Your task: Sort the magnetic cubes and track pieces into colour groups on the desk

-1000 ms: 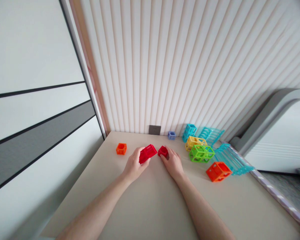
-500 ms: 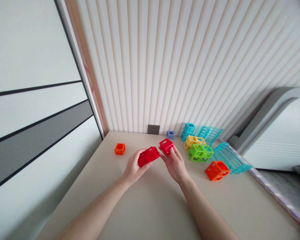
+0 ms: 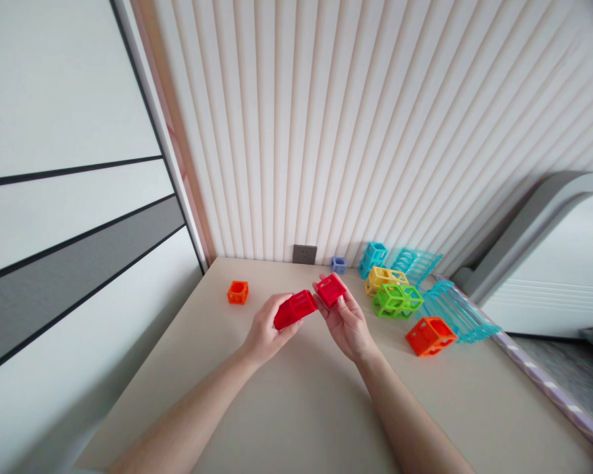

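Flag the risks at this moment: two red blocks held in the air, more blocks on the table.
1. The small red cube block sits only on the right hand's fingertips, above the table; it could slip and drop.
2. The left hand grips the long red block by one end, so it might tilt.
3. The green block lies close beside the right hand; a sideways move could knock it.

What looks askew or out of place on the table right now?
The orange frame cube sits tipped on an edge near the teal slatted panels, which lie loose. Nothing looks spilled or broken. Both hands hold red pieces.
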Tool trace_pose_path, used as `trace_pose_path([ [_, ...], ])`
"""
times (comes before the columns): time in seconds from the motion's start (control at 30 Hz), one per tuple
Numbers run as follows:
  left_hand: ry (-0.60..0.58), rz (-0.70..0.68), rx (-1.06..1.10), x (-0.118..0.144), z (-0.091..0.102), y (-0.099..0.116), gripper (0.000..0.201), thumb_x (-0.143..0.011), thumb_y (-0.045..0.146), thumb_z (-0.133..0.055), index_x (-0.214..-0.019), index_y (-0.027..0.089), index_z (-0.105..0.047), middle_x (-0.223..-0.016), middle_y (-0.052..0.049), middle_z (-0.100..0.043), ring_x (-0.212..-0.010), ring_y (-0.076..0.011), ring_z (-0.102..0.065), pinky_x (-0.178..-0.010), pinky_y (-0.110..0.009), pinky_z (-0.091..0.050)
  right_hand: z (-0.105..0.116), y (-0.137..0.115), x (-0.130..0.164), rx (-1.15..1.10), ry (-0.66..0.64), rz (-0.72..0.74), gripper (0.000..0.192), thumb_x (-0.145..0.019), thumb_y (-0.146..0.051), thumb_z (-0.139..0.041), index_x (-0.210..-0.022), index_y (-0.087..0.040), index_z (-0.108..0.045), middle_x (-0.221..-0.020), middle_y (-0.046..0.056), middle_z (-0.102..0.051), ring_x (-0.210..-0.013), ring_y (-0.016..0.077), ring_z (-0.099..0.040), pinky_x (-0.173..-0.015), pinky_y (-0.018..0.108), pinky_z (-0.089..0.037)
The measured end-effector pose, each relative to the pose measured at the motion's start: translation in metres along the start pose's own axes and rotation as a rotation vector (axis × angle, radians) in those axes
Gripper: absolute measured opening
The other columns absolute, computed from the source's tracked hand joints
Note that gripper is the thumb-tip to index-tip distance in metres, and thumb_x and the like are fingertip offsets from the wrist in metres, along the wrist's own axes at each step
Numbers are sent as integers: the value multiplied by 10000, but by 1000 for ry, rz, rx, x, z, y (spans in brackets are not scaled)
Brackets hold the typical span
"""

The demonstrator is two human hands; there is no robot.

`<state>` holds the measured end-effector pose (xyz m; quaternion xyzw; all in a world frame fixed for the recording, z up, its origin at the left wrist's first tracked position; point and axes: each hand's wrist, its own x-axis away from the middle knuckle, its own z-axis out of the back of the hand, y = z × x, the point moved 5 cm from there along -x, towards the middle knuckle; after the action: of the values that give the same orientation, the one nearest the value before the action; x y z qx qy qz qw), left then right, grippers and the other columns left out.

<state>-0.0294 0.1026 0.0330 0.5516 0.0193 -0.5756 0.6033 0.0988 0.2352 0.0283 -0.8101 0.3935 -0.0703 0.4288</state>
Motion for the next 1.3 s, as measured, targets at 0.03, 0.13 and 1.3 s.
trace_pose_path([
  [0.03,-8,9,-1,0,0,0,419,-873,284,-683,-1254,222,-520,-1169,-84,-654,-1060,-215,-647,-928,-338,-529,-1,1,1,7,-6,3,455,-900,-398,-680,-1343,-381,-574,-1463,25,-542,-1299,267,-554,-1161,568,-335],
  [0.13,-28,38,10,0,-1,1,406,-873,293,-679,-1243,216,-531,-1159,-88,-658,-1051,-219,-651,-912,-337,-533,-5,7,4,36,-32,7,461,-903,-388,-677,-1349,-402,-562,-1483,16,-521,-1310,256,-541,-1162,555,-334],
  [1.3,-252,352,321,11,-25,-16,548,-968,376,-524,-1469,225,-362,-1354,-154,-577,-1122,-253,-650,-889,-409,-589,-7,10,13,387,-95,97,1071,-834,-349,-756,-1579,-370,13,-1277,74,-635,-1054,223,-673,-1002,483,-503],
])
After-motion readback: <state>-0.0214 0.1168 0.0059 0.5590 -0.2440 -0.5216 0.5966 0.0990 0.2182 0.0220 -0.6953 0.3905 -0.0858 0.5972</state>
